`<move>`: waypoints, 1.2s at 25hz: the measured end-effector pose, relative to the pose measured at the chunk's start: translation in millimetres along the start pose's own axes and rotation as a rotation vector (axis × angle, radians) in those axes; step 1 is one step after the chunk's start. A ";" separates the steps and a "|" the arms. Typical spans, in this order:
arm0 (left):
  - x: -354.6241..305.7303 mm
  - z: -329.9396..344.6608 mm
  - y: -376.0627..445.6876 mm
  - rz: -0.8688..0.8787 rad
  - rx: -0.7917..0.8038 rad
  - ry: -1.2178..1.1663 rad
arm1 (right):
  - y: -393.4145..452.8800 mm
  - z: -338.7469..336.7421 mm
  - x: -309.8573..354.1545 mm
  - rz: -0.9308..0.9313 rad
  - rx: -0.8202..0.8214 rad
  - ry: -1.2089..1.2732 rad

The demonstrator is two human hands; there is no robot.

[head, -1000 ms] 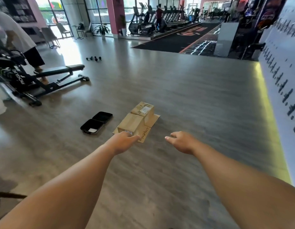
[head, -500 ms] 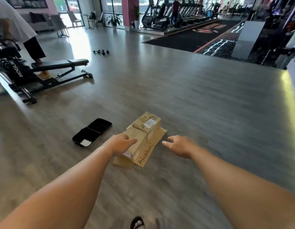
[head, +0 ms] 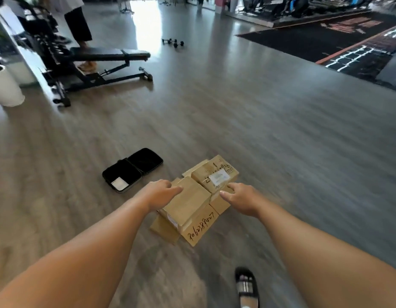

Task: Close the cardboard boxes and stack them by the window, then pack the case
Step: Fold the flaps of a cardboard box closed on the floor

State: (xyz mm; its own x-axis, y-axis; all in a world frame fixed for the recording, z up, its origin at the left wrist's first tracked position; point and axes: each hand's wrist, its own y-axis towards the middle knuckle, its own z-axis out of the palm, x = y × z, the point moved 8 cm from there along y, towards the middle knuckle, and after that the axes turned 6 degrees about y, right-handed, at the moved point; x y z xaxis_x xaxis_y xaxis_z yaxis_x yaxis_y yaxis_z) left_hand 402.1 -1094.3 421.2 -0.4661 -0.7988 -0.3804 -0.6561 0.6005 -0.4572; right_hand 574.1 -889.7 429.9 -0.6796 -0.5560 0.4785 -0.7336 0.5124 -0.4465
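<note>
I read this as the very start of the box step: both hands are out over the cardboard boxes, which sit in a small cluster on the floor just in front of me. My left hand lies over the near box, fingers loosely curved and holding nothing; I cannot tell whether it touches the top. My right hand hangs beside the far box with the white label, fingers straight, gripping nothing. Loose cardboard pieces, flaps or flat sheets, stick out under the boxes, one with handwritten numbers.

Next, I judge, I need to press any raised flaps flat and get a firm hold on one box from both sides before lifting it; the boxes lie touching, so I must separate them cleanly.

The case lies open, black, on the floor just left of the boxes, with a pale item inside its near half.

The floor is grey wood-look plank. Far left stands a weight bench, with a person's legs behind it; small dumbbells lie far off, and bright light falls from the far side of the room. A dark mat covers the far right. My sandalled foot shows near the bottom.
</note>
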 end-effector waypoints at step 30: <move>248.8 426.6 423.2 -0.561 -0.320 -0.366 | 597.3 347.5 -207.1 -0.268 -0.157 -0.224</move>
State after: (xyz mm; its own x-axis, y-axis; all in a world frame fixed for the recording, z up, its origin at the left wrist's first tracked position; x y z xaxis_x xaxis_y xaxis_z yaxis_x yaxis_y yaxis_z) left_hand 261.6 -1023.3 -209.9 0.1810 -0.8854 -0.4282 -0.9044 0.0211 -0.4261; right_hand 277.7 -696.0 -198.6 -0.4587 -0.8041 0.3782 -0.8886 0.4135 -0.1986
